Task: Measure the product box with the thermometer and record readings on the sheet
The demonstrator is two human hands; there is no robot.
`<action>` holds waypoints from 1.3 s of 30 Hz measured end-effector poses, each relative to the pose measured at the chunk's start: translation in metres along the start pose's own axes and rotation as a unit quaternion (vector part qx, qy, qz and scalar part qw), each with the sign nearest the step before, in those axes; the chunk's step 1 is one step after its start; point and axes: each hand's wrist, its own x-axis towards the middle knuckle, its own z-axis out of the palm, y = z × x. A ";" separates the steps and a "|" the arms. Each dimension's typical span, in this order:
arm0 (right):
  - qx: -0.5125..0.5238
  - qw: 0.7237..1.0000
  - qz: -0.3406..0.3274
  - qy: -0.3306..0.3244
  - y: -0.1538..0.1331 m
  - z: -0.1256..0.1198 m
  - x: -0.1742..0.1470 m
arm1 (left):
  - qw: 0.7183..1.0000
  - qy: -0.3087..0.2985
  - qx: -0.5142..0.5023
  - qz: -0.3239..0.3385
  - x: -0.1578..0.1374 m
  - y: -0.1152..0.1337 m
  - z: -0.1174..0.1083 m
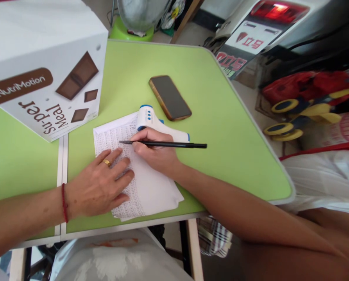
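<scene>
Sheets of white paper [156, 191], partly covered with dense rows of handwriting, lie on the green table near its front edge. My left hand [99, 185] rests flat on the written part, fingers spread, with a gold ring and a red cord at the wrist. In my right hand [155, 152] a slim black pen [177, 144] is pinched, its tip pointing left at the writing. Whether the tip touches the paper I cannot tell. Right behind this hand lies a white and blue infrared thermometer [149, 117], partly hidden by my fingers.
A smartphone [171, 97] in a brown case lies behind the thermometer. At the left stands a large white box [83, 93] with chocolate pictures. The folding green table [227, 156] has a seam on the left. Yellow-handled scissors [285, 105] and a red bag are off to the right.
</scene>
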 end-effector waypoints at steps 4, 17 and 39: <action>-0.006 1.000 0.000 -0.002 -0.001 0.000 0.000 | 1.000 -0.003 0.001 0.001 0.001 0.000 0.001; -0.007 1.000 0.005 -0.004 -0.001 0.001 0.000 | 1.000 -0.004 -0.003 0.001 0.001 0.000 -0.002; 0.006 1.000 -0.003 0.007 -0.002 0.001 0.001 | 1.000 -0.024 -0.005 -0.002 0.002 0.000 -0.004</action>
